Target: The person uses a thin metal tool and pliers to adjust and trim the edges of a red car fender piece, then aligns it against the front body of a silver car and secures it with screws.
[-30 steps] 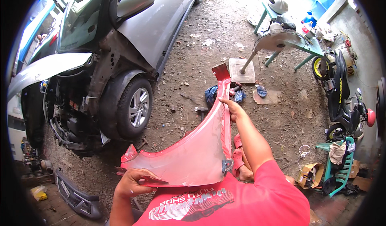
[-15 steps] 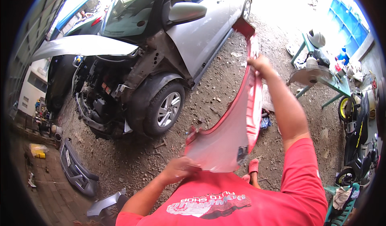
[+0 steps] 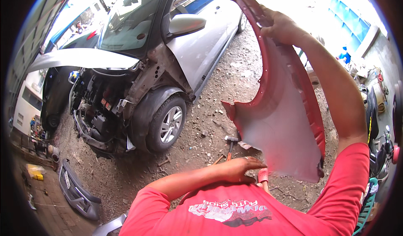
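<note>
My right hand [image 3: 279,26] is closed on the upper narrow part of a red fender panel [image 3: 281,118], raised on the right with its pale, dusty face toward me. My left hand [image 3: 245,165] is low in front of my red shirt [image 3: 228,206], fingers stretched toward the panel's lower left corner; I cannot tell if they touch it. A hammer [image 3: 231,141] lies on the gravel beyond that hand. To my left stands a silver car [image 3: 197,47] with exposed engine bay [image 3: 98,106], bare inner wheel arch and front wheel [image 3: 170,124].
A detached bumper [image 3: 75,190] and silver body piece [image 3: 105,227] lie at lower left. A dark car [image 3: 54,97] stands behind the silver one; a distant person [image 3: 79,28] is visible there. Motorcycle [image 3: 378,152], green chair [image 3: 365,206] and blue gate [image 3: 348,24] are at right.
My right hand has lifted the fender upward, tilting it more upright and to the right. My left hand has moved rightward from the left end of the panel, its grip loosened.
</note>
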`<state>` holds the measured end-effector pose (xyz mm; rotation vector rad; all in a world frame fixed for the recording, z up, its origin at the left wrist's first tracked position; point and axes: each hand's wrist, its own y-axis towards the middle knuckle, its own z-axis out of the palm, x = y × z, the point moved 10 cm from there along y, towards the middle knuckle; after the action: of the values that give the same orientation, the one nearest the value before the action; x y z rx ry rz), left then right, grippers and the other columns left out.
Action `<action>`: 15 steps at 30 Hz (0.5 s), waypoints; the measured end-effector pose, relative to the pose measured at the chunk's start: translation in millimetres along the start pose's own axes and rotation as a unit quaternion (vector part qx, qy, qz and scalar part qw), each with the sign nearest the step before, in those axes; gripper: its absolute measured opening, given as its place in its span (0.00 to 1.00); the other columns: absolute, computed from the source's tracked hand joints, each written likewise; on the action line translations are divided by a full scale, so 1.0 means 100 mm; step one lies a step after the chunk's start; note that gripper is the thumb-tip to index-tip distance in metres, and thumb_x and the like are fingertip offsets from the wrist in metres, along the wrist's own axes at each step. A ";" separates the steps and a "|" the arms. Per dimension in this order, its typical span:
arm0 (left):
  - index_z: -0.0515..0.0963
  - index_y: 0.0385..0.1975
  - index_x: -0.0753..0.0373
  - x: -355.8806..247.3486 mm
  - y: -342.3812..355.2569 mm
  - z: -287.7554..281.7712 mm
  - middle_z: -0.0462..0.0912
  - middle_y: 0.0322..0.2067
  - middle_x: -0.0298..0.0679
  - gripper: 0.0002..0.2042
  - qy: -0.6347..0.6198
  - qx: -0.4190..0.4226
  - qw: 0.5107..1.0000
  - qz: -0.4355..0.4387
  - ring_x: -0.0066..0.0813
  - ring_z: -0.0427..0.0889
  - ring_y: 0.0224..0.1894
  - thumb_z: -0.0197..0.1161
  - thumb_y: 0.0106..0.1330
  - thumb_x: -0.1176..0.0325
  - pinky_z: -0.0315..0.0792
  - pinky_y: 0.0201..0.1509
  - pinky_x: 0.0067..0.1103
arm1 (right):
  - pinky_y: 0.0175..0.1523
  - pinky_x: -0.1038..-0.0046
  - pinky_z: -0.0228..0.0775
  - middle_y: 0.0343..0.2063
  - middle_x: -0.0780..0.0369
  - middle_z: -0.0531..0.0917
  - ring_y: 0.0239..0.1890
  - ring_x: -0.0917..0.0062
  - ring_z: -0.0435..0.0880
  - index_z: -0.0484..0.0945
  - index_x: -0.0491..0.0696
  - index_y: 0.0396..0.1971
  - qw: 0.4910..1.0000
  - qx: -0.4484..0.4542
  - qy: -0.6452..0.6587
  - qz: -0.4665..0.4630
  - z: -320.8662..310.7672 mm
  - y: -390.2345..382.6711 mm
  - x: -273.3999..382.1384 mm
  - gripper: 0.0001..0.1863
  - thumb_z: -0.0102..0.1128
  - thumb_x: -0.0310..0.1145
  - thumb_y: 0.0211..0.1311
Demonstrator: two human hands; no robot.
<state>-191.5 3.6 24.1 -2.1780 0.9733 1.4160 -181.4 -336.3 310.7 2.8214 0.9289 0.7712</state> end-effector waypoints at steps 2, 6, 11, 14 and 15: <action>0.73 0.75 0.57 0.07 -0.12 -0.27 0.78 0.69 0.52 0.35 -0.003 -0.026 0.999 -0.029 0.52 0.77 0.72 0.76 0.68 0.63 0.72 0.75 0.39 | 0.73 0.67 0.74 0.65 0.53 0.84 0.65 0.66 0.84 0.59 0.57 0.83 0.994 0.003 0.097 -0.059 0.10 -0.19 -0.09 0.48 0.65 0.23 0.63; 0.75 0.71 0.60 0.62 -1.17 -1.41 0.84 0.62 0.41 0.30 -0.086 -0.265 0.934 -0.226 0.34 0.85 0.61 0.74 0.69 0.73 0.81 0.64 0.29 | 0.67 0.66 0.80 0.61 0.56 0.87 0.58 0.68 0.89 0.60 0.59 0.83 0.985 0.058 0.092 -0.131 0.35 -0.71 0.10 0.49 0.68 0.23 0.61; 0.62 0.80 0.62 0.33 -2.88 -2.14 0.72 0.69 0.45 0.37 -0.133 -0.562 0.784 -0.228 0.34 0.79 0.66 0.70 0.72 0.72 0.80 0.65 0.31 | 0.54 0.59 0.84 0.48 0.54 0.91 0.48 0.59 0.92 0.66 0.76 0.79 0.982 0.095 -0.015 -0.165 1.06 -1.05 0.02 0.47 0.71 0.28 0.63; 0.57 0.82 0.58 0.25 -3.16 -1.86 0.75 0.67 0.39 0.43 -0.210 -0.554 0.776 -0.216 0.40 0.79 0.68 0.71 0.68 0.73 0.81 0.66 0.35 | 0.50 0.55 0.83 0.40 0.52 0.90 0.43 0.55 0.92 0.67 0.82 0.78 0.968 0.095 -0.029 -0.230 1.47 -1.30 -0.06 0.43 0.72 0.35 0.66; 0.55 0.83 0.57 0.28 -3.15 -1.75 0.76 0.66 0.38 0.46 -0.240 -0.534 0.782 -0.213 0.42 0.79 0.68 0.72 0.66 0.74 0.82 0.66 0.36 | 0.49 0.54 0.83 0.39 0.52 0.90 0.42 0.55 0.91 0.67 0.82 0.78 0.968 0.123 -0.058 -0.210 1.76 -1.26 -0.20 0.44 0.73 0.35 0.65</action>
<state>155.1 102.9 53.9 -2.1682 -0.6825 2.3941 -177.5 -229.9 120.6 2.6671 1.6255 0.4564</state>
